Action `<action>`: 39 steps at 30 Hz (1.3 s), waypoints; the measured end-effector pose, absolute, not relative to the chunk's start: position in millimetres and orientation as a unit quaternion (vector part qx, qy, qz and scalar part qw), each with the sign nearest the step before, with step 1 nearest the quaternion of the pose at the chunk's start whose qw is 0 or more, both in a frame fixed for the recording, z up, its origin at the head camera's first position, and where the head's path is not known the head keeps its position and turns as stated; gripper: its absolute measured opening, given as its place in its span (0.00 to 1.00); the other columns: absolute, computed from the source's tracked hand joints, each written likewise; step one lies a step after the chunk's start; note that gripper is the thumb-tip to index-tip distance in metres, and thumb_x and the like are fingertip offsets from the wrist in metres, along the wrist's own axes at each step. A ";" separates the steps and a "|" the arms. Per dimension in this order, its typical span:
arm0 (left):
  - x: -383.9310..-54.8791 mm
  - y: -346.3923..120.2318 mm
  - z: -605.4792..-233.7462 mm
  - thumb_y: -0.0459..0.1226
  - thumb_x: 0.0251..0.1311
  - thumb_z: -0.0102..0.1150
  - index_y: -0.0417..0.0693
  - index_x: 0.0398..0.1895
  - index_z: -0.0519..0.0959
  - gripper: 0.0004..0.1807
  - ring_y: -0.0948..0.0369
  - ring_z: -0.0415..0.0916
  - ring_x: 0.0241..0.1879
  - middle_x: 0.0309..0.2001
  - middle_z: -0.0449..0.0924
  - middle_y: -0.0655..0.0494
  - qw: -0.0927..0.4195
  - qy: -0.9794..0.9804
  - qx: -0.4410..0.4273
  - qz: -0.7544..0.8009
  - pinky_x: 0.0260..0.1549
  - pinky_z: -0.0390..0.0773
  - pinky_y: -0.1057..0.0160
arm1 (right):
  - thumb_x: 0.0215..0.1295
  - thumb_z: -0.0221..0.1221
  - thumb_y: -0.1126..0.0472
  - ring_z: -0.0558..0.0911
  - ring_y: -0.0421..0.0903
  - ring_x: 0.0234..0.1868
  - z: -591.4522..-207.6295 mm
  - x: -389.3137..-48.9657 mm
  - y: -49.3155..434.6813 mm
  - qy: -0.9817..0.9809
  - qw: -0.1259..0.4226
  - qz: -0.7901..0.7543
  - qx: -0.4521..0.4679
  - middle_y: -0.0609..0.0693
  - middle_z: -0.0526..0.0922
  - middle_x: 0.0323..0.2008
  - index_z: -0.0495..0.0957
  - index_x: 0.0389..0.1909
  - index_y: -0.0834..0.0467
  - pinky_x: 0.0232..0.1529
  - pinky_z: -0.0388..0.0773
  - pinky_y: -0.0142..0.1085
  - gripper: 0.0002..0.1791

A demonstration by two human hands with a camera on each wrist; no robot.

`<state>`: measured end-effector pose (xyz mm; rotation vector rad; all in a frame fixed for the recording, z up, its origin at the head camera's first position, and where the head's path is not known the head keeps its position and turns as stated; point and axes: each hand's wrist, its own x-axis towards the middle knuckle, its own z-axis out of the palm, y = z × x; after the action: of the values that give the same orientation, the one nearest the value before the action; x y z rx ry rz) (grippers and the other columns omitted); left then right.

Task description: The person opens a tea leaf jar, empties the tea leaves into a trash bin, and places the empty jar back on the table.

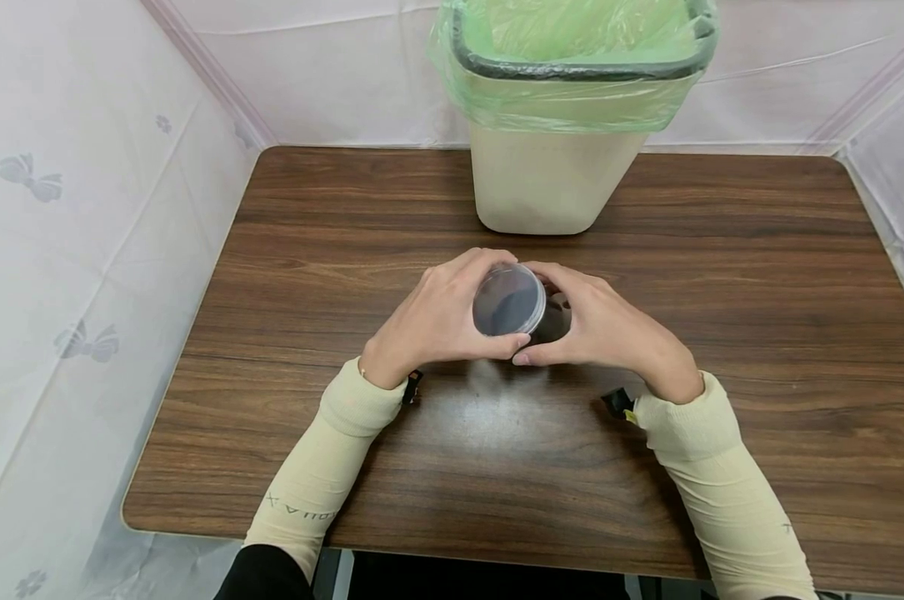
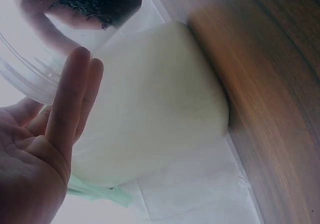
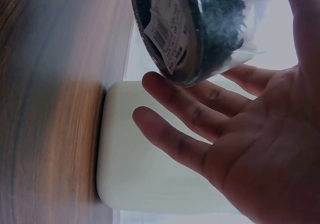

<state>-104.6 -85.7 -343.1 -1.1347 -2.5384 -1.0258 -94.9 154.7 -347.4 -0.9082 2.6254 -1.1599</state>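
A clear round plastic jar (image 1: 553, 322) with dark, shredded-looking contents is held off the table between both hands. Its transparent lid (image 1: 508, 300) faces up and toward the left. My left hand (image 1: 446, 315) grips the jar around the lid end, thumb at the near side. From the opposite side my right hand (image 1: 609, 323) holds the jar's lower part between thumb and fingers. In the right wrist view a white barcode label (image 3: 167, 33) shows on the tilted jar's base. The dark contents (image 2: 107, 3) appear through the clear wall in the left wrist view.
A cream bin (image 1: 549, 179) lined with a green plastic bag (image 1: 556, 104) stands on the table's far side, just beyond the hands. The table (image 1: 294, 333) is brown wood-grain. Pale, patterned sheeting (image 1: 84, 250) covers the surroundings at the left, back and right.
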 end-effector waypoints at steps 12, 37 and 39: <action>-105.4 -85.0 -342.2 0.60 0.45 0.73 0.47 0.58 0.74 0.41 0.65 0.77 0.43 0.51 0.77 0.60 0.095 -0.846 -0.377 -0.364 0.43 0.78 0.65 | 0.40 0.76 0.32 0.76 0.38 0.53 -349.0 -93.4 149.6 0.869 0.046 -0.386 -0.306 0.40 0.77 0.56 0.69 0.68 0.48 0.54 0.73 0.42 0.53; -101.1 -82.3 -333.8 0.57 0.43 0.75 0.45 0.57 0.75 0.40 0.65 0.78 0.46 0.49 0.80 0.59 0.127 -0.820 -0.372 -0.416 0.46 0.78 0.65 | 0.39 0.80 0.46 0.80 0.41 0.48 -351.8 -90.8 143.0 0.840 -0.020 -0.433 -0.327 0.42 0.80 0.52 0.70 0.66 0.50 0.49 0.77 0.41 0.49; -100.8 -82.2 -333.4 0.56 0.43 0.75 0.45 0.57 0.76 0.40 0.65 0.78 0.46 0.50 0.80 0.59 0.135 -0.817 -0.373 -0.418 0.46 0.78 0.66 | 0.38 0.80 0.48 0.80 0.42 0.47 -352.0 -90.1 142.3 0.836 -0.035 -0.437 -0.329 0.43 0.80 0.52 0.71 0.65 0.51 0.48 0.77 0.41 0.49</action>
<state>-100.8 -82.2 -333.4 -1.0808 -2.3671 -1.2111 -90.1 142.3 -352.0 -1.0579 2.6876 -1.4056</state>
